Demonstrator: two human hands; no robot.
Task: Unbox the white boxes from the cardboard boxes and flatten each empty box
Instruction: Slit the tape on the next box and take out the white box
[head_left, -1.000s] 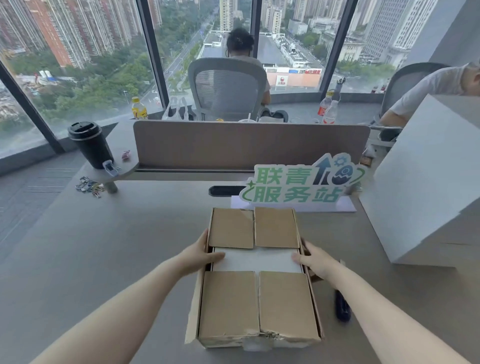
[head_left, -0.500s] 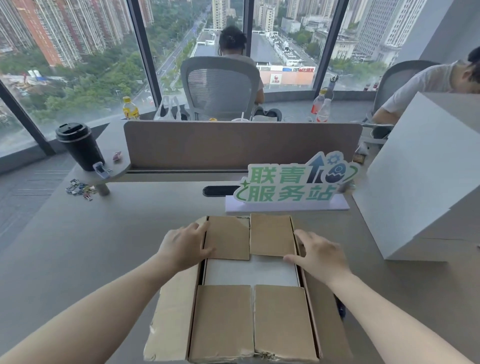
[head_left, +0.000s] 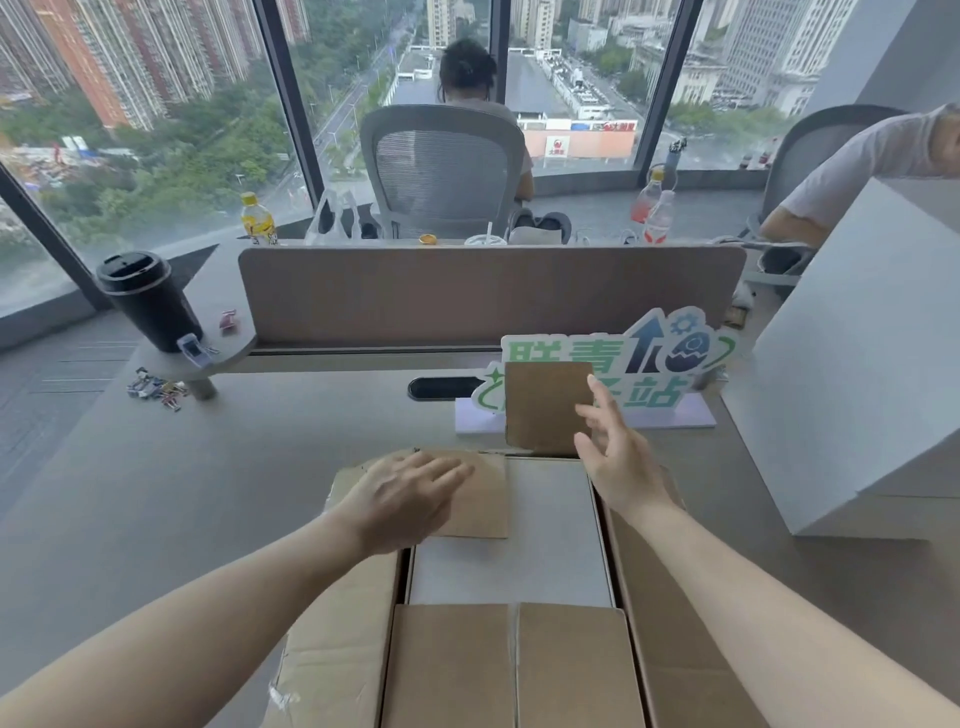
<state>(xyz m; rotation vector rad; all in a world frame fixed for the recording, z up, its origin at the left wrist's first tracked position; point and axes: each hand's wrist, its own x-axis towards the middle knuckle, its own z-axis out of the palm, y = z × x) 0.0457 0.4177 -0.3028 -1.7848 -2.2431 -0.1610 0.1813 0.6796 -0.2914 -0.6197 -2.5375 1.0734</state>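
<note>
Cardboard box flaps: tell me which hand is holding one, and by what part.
Neither grips one. The right hand pushes the raised far flap with straight fingers; the left hand rests flat on the other flap.

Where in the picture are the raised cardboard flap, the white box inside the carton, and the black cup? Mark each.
raised cardboard flap (head_left: 543, 402): head view, centre of its brown face.
white box (head_left: 545, 540): head view, bare top between the flaps.
black cup (head_left: 150, 306): head view, side wall below the lid.

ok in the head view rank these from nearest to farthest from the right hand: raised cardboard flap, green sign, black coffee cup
1. Raised cardboard flap: just left of the right hand, at its fingers.
2. Green sign: just behind the hand.
3. Black coffee cup: far left, on the raised shelf.
</note>
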